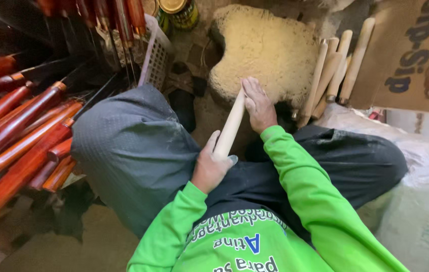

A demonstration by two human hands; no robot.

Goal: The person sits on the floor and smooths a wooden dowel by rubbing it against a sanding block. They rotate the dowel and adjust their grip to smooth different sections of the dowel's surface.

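Note:
I sit cross-legged in a green long-sleeved shirt and dark trousers. My left hand grips the near end of a pale bare wooden handle that slants up and away over my lap. Against the far end of that handle rests my right hand, fingers wrapped over it, just in front of a sawdust-covered block. Whether anything lies under the right palm is hidden.
Several pale unfinished handles lean at the right of the block. Several red-varnished handles with dark metal shafts lie piled at left. A white plastic basket, cans, a cardboard box and a white sack surround me.

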